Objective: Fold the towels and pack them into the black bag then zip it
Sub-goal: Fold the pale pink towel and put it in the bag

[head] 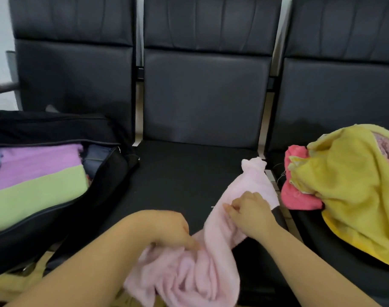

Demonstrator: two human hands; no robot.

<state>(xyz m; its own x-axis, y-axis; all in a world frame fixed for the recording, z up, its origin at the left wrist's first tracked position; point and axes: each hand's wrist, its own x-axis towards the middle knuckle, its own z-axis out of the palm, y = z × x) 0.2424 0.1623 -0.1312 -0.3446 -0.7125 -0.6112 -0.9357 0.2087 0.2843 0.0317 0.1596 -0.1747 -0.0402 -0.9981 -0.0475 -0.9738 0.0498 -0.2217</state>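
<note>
A pale pink towel (pixel 213 251) lies bunched across the front of the middle black seat (pixel 178 173). My left hand (pixel 173 231) grips its lower, crumpled part. Higher up, my right hand (pixel 251 212) pinches the towel, and its far end trails toward the right seat. On the left seat the black bag (pixel 105 173) lies unzipped, with folded purple (pixel 38 165) and light green (pixel 34 193) towels inside. A heap of unfolded towels sits on the right seat: a yellow one (pixel 348 185) on top and a coral pink one (pixel 297 196) under it.
Three black padded seats stand in a row with upright backrests (pixel 206 89) behind. A grey item (pixel 96 158) is tucked in the bag's right end. A narrow gap with a metal frame (pixel 273 177) separates the middle and right seats.
</note>
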